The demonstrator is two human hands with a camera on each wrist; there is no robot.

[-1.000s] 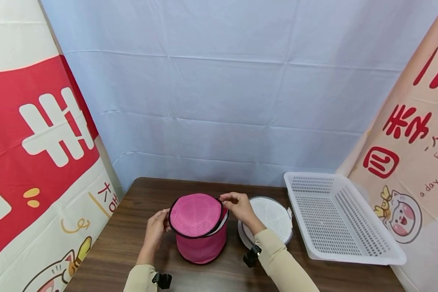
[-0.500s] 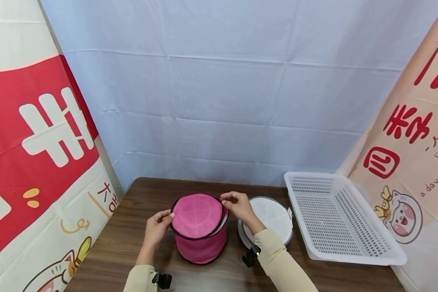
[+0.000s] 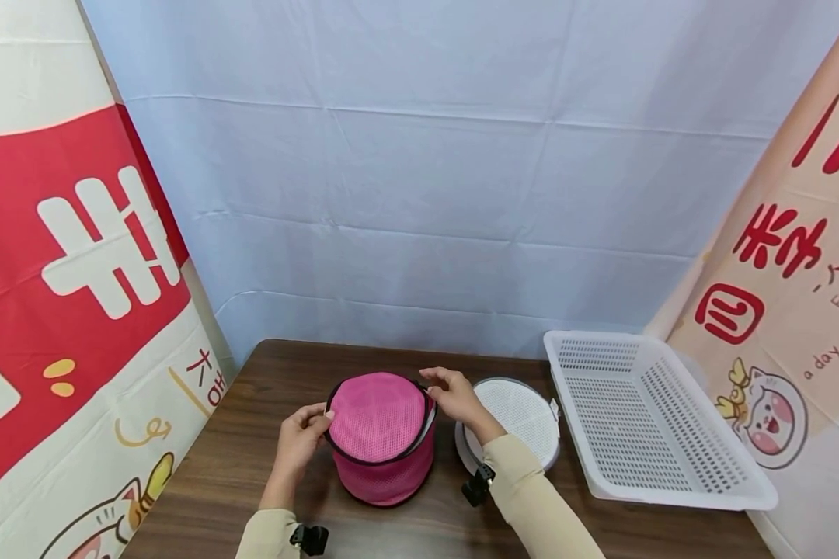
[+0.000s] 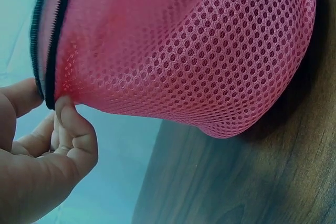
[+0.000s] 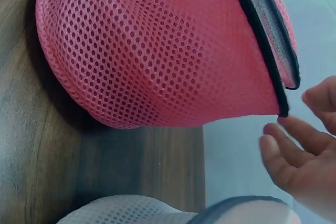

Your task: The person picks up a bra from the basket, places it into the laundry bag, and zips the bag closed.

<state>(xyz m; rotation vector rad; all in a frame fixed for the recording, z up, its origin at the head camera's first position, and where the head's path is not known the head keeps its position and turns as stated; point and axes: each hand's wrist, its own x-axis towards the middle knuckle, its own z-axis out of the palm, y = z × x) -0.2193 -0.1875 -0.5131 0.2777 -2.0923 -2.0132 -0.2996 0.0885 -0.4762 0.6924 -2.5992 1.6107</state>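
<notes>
A round pink mesh laundry bag with black zipper edging stands upright on the table. Its lid lies over the top, with a gap at the right side where the zip is undone. At the left edge, my left hand pinches the rim between thumb and finger; the left wrist view shows the fingertips on the black zipper tape. My right hand is at the rim's right side. In the right wrist view its fingers are spread, a fingertip at the zipper edge, the thumb apart from it.
Right of the pink bag, a white mesh bag with grey edging lies flat, partly under my right forearm. A white perforated plastic basket stands at the table's right. A pale blue cloth hangs behind the wooden table.
My left thumb has come up onto the lid's edge, and that hand now pinches the rim. The lid's front edge sits closer to the bag's rim. My right hand has barely moved.
</notes>
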